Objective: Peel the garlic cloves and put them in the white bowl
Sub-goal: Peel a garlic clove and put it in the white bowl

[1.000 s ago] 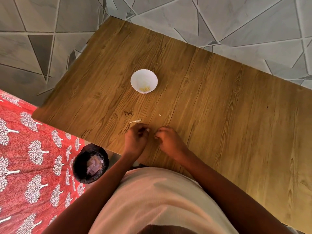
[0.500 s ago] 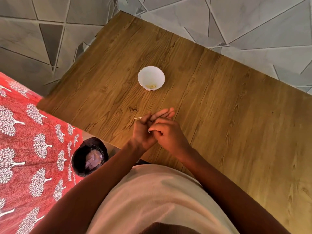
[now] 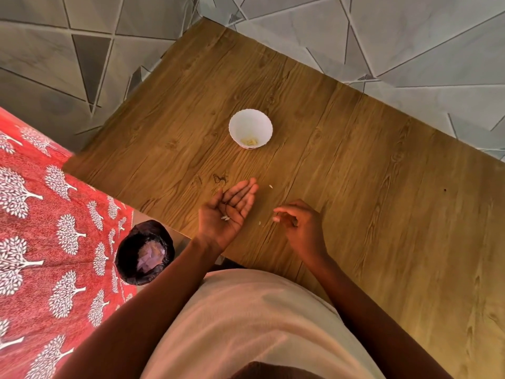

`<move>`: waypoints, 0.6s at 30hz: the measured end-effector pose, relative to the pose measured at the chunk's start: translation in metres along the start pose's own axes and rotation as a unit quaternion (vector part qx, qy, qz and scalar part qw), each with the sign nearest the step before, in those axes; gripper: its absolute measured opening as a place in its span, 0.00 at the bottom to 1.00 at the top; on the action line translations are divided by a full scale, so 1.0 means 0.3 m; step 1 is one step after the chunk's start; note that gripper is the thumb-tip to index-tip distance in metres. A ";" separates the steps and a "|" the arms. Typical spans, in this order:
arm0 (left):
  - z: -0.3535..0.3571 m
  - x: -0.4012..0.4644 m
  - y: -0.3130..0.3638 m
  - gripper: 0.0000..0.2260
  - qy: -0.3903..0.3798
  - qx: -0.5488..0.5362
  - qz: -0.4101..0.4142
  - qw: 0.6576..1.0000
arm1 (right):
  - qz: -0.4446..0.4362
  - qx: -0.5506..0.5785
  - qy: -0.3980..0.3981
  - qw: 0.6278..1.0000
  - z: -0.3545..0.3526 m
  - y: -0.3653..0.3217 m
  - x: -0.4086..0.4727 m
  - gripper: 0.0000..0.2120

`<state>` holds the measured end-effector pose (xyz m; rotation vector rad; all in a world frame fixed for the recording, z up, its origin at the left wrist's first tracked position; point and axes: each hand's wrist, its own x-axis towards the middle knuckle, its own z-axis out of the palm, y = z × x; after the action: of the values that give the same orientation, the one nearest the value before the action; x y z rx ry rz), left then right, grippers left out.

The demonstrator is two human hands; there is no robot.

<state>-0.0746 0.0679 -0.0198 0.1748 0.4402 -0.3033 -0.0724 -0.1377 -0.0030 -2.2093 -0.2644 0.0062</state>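
The white bowl (image 3: 250,128) stands on the wooden table (image 3: 382,165) and serves as the landmark here. At its bottom lie several pale peeled garlic cloves (image 3: 250,142), so part of the task is judged done.

Nearer the person than the bowl, the left hand (image 3: 226,212) lies palm up with fingers nearly straight. Small white scraps (image 3: 225,218) rest loose on the palm; they are probably garlic skin, though they are too small to tell from a sliver of clove. Nothing is gripped there.

To the right of that hand, and further from the bowl, the right hand (image 3: 299,225) hovers with fingers curled and thumb near the fingertips. Whether it pinches a clove or a bit of skin cannot be told.

Two tiny flecks (image 3: 270,186) lie on the table between the bowl and the hands. No unpeeled cloves show anywhere on the table, so what remains appears to be clearing skins, or at most one last clove.

Beyond the table's near-left edge, well apart from the bowl, a dark lined bin (image 3: 144,253) sits beside a red cloth printed with white trees (image 3: 49,228). No brand, label or writing can be read anywhere.
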 end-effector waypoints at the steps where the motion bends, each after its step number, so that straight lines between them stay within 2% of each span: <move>1: -0.009 -0.009 0.005 0.25 0.005 0.003 0.003 1.000 | 0.022 0.000 -0.027 0.999 0.009 0.024 -0.010 0.12; 5: -0.029 -0.029 0.005 0.24 0.018 0.022 0.000 1.000 | 0.016 -0.022 -0.076 0.997 0.056 0.036 -0.032 0.17; 12: -0.025 -0.021 -0.003 0.27 0.027 0.026 -0.007 0.999 | -0.003 -0.031 -0.039 0.999 0.121 0.032 0.000 0.06; 18: -0.028 -0.024 -0.005 0.27 0.016 0.031 -0.006 0.999 | -0.051 -0.079 -0.047 0.994 0.129 0.044 -0.004 0.06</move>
<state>-0.0845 0.0702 -0.0241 0.2377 0.4636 -0.3271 -0.0750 -0.1152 -0.0370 -2.3540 -0.4433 0.0358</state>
